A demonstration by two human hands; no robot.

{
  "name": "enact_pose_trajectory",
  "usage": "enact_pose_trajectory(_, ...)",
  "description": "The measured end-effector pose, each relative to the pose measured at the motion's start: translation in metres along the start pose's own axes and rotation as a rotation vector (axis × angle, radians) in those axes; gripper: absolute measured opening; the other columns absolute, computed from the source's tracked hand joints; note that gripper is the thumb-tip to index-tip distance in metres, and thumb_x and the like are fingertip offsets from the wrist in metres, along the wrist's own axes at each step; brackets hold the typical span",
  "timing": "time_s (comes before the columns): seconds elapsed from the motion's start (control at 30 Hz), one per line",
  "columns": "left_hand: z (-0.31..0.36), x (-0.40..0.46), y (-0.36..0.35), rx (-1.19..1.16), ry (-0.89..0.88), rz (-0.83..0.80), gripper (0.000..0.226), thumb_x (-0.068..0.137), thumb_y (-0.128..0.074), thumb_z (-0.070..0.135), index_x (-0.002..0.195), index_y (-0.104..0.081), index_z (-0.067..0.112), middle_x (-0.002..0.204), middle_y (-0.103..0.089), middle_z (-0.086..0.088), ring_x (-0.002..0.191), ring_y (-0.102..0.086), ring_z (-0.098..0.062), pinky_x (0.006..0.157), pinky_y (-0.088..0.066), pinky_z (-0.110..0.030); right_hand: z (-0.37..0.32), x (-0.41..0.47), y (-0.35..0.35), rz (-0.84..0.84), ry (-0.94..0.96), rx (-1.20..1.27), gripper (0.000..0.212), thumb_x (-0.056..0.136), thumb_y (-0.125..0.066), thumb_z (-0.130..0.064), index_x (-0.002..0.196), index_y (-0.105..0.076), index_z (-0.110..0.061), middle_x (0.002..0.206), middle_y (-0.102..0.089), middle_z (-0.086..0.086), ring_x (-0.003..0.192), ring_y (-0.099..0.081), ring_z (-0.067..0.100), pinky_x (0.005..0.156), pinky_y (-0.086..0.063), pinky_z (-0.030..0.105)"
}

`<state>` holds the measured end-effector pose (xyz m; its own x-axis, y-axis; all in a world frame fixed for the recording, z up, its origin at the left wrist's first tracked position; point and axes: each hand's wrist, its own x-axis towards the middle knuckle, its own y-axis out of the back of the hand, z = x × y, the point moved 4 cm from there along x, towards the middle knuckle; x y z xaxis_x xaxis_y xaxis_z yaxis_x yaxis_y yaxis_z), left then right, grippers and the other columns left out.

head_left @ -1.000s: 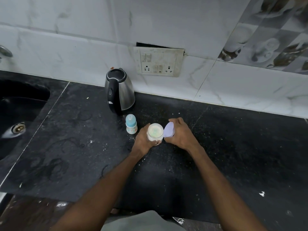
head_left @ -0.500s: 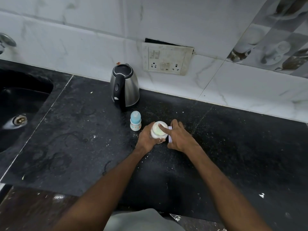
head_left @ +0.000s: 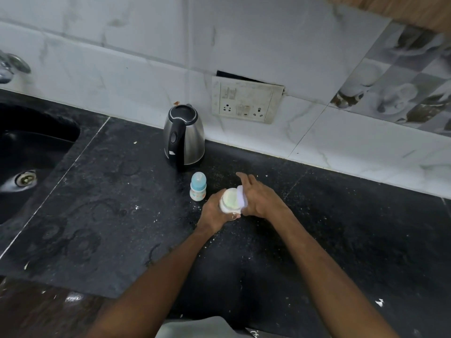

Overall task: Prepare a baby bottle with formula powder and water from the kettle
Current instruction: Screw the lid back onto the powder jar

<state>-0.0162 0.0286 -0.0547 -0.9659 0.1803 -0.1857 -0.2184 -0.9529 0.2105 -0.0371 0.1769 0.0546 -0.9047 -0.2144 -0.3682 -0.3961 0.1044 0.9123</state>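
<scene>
The formula container (head_left: 230, 200) is a small white round tub, its open mouth facing up toward the camera and showing pale powder inside; it stands upright on the black counter (head_left: 97, 215), near the middle of it, with its long axis vertical. The left hand (head_left: 214, 213) grips the tub from its left and near side, fingers curled round the wall. The right hand (head_left: 258, 198) is at the tub's right edge, holding a pale lilac lid (head_left: 242, 196) on edge against the rim; its fingers (head_left: 244, 179) are stretched fairly straight and point away toward the wall, while how the thumb meets the lid is hidden. Just left of the tub stands the baby bottle (head_left: 198, 186), upright, with a blue cap and a white printed body. Beyond it, close to the tiled wall, stands the steel kettle (head_left: 184, 137), its black handle toward the camera. White powder specks lie scattered on the counter around the hands.
</scene>
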Motion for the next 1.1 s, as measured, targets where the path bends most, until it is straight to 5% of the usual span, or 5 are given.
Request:
enact_pose_trajectory(0.2, -0.002, 0.0, 0.0, -0.031, 0.018, -0.001, 0.095, 0.057, -0.096, 0.038, 0.142, -0.056, 0.026, 0.132, -0.067, 0.008, 0.122, -0.063, -0.008, 0.105, -0.054, -0.039, -0.007, 0.01, 0.0, -0.031, 0.052, 0.093, 0.109, 0.068, -0.092, -0.036, 0.155, -0.025, -0.03, 0.145, -0.042, 0.002, 0.12, -0.057, 0.028, 0.097, -0.054, 0.047)
enact_pose_trajectory(0.37, -0.002, 0.001, 0.001, -0.02, 0.016, 0.017, 0.08, 0.059, -0.097, 0.027, 0.129, -0.059, 0.035, 0.125, -0.069, 0.007, 0.117, -0.065, -0.011, 0.103, -0.054, -0.041, -0.011, 0.012, 0.001, -0.055, 0.119, 0.043, 0.071, 0.074, -0.087, -0.037, 0.137, -0.053, -0.035, 0.124, -0.042, 0.0, 0.103, -0.059, 0.025, 0.089, -0.055, 0.044)
enact_pose_trajectory(0.67, -0.008, 0.003, 0.0, -0.01, 0.059, 0.034, 0.079, 0.058, -0.098, 0.029, 0.13, -0.066, 0.024, 0.121, -0.072, 0.008, 0.113, -0.067, -0.009, 0.099, -0.057, -0.037, -0.021, 0.018, 0.005, -0.045, 0.095, -0.019, 0.065, 0.075, -0.086, -0.041, 0.134, -0.061, -0.033, 0.121, -0.045, 0.004, 0.097, -0.06, 0.027, 0.085, -0.055, 0.042)
enact_pose_trajectory(0.87, -0.007, 0.003, -0.002, -0.06, 0.087, 0.029, 0.075, 0.065, -0.096, 0.009, 0.132, -0.066, 0.022, 0.122, -0.072, 0.005, 0.11, -0.066, -0.009, 0.079, -0.048, -0.002, -0.021, 0.02, 0.003, -0.049, 0.051, -0.012, 0.065, 0.074, -0.086, -0.041, 0.134, -0.061, -0.033, 0.12, -0.046, 0.006, 0.099, -0.06, 0.028, 0.085, -0.056, 0.042)
enact_pose_trajectory(1.1, -0.01, 0.002, -0.002, -0.071, 0.063, 0.029, 0.09, 0.056, -0.098, 0.031, 0.139, -0.063, 0.027, 0.121, -0.074, 0.01, 0.114, -0.068, -0.006, 0.099, -0.055, -0.027, -0.019, 0.019, 0.002, -0.007, -0.115, -0.061, 0.07, 0.085, -0.072, -0.065, 0.13, -0.063, -0.013, 0.121, -0.06, 0.017, 0.107, -0.064, 0.037, 0.088, -0.053, 0.043)
